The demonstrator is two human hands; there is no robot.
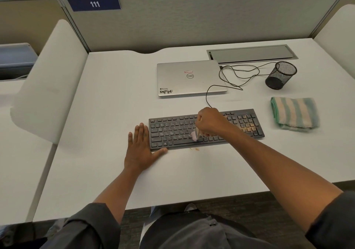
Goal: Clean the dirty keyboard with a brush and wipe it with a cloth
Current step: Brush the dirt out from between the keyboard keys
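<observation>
Right hand (210, 122) grips pale-bristled brush (194, 135) over keyboard (172, 131).

Blue tag (94, 3) on the partition reads "111". Silver laptop (189, 77) lid has a Dell logo plus a "WMN" sticker (166, 91).
</observation>
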